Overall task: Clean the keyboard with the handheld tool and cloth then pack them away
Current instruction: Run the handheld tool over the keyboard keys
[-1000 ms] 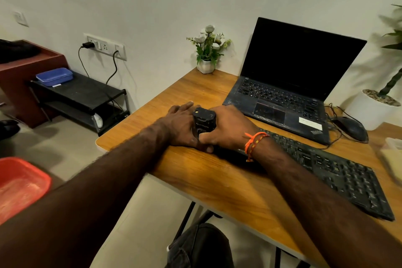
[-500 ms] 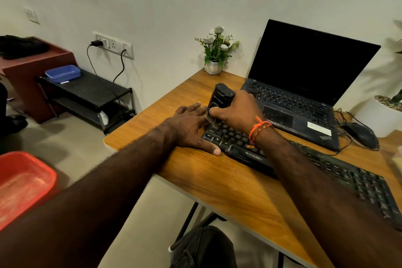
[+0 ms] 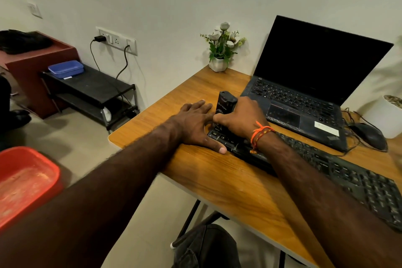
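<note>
The right hand [image 3: 241, 116] grips a black handheld tool [image 3: 225, 105], fingers and thumb curled round its lower body, and holds it upright with its lower end down on the left end of the black keyboard [image 3: 339, 172]. An orange thread bracelet [image 3: 260, 134] circles the right wrist. The left hand [image 3: 195, 125] lies flat, palm down, fingers straight and spread, on the wooden tabletop [image 3: 228, 183] just beside the keyboard's left end; its thumb [image 3: 214, 144] stretches along the tabletop and touches the keyboard's near left corner, and it holds nothing. The keyboard runs slantwise across the tabletop, from near the left edge toward the near right part, where it passes out of view. Behind it, toward the far edge, an open laptop [image 3: 304, 93] stands with a dark screen. A black mouse [image 3: 369, 135] with its cable sits to the right of the laptop, near a white plant pot [image 3: 385, 117] at the right edge. A small white pot of pale flowers [image 3: 220, 50] stands at the far left corner, close against the wall. Off the tabletop, to the left, a low black shelf [image 3: 93, 89] carries a blue lidded box [image 3: 65, 68], under a wall socket panel [image 3: 117, 40] with two black cables plugged in. A red tray [image 3: 24, 180] shows at the lower left edge of the view. The cloth cannot be made out.
</note>
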